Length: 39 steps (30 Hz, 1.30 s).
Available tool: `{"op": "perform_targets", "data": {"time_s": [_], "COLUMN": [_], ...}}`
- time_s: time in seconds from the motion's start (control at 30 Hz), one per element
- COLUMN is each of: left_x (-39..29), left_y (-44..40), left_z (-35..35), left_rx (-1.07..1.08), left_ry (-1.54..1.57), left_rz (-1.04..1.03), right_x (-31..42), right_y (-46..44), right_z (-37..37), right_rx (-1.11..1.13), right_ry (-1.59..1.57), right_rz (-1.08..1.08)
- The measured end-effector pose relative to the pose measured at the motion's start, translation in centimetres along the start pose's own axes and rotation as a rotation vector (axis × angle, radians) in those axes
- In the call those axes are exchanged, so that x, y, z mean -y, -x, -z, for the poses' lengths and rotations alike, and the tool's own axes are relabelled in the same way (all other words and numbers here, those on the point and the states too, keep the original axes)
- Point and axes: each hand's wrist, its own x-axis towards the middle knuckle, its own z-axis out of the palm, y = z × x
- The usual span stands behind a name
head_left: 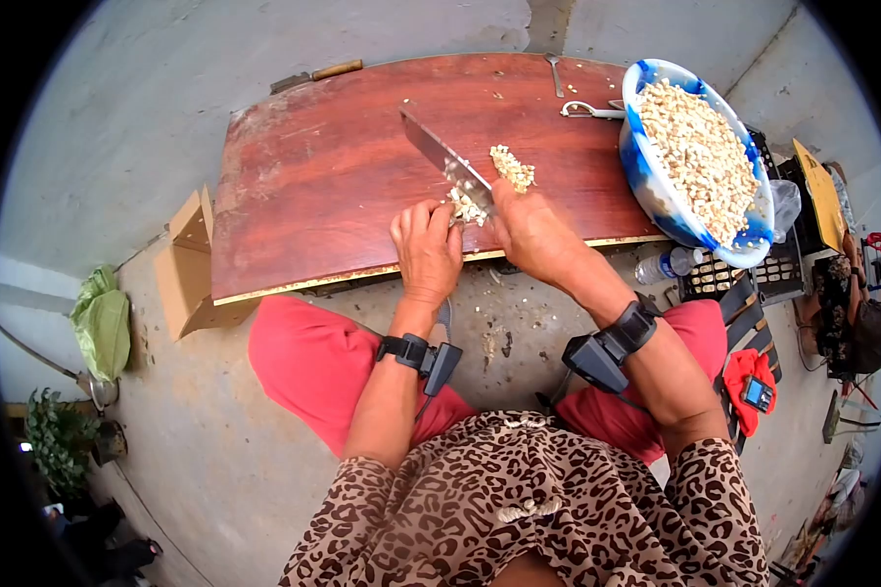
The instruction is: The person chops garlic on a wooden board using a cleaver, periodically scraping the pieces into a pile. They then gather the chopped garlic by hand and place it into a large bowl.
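A wide-bladed cleaver (440, 150) is held in my right hand (533, 227), its fingers wrapped round the handle. The blade points to the upper left over the reddish wooden table (323, 186). Beside the blade, near the table's front edge, my left hand (428, 245) has its fingers curled at a small pile of chopped pale pieces (467, 206); whether they grip a piece is hidden. Just beyond my right hand lies another chopped pile (512, 168). A blue and white basin (638, 161) full of chopped pale pieces (700, 157) stands at the table's right end.
A second knife (318, 75) lies at the table's back edge. A fork (555, 74) and a white peeler (592, 112) are near the basin. Below stand a cardboard box (184, 269), a plastic bottle (668, 265) and a black crate (783, 269). A green sack (101, 323) is at left.
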Motion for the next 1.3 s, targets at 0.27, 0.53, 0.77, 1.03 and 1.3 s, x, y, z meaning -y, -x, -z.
{"op": "perform_targets", "data": {"time_s": [0.27,0.53,0.77,1.03,1.3], "left_x": [0.1,0.2,0.1,-0.1,-0.1], "left_y": [0.0,0.1,0.0,0.0,0.0], "left_z": [-0.1,-0.3,-0.4,-0.4,-0.5], "left_rx": [-0.004,-0.012,-0.021,-0.031,-0.035], "left_ry": [0.002,-0.015,-0.027,-0.035,-0.063], "left_rz": [0.006,0.006,0.013,0.022,0.016], "right_x": [-0.6,-0.4,-0.9,-0.7,-1.5], "right_y": [-0.4,-0.5,-0.4,-0.3,-0.3], "right_z": [-0.8,-1.4,0.0,0.2,-1.0], "right_rx": [0.017,0.046,-0.045,-0.075,0.002], "right_ry": [0.041,0.098,0.020,0.038,0.035], "right_rz": [0.019,0.056,-0.010,-0.011,-0.010]}}
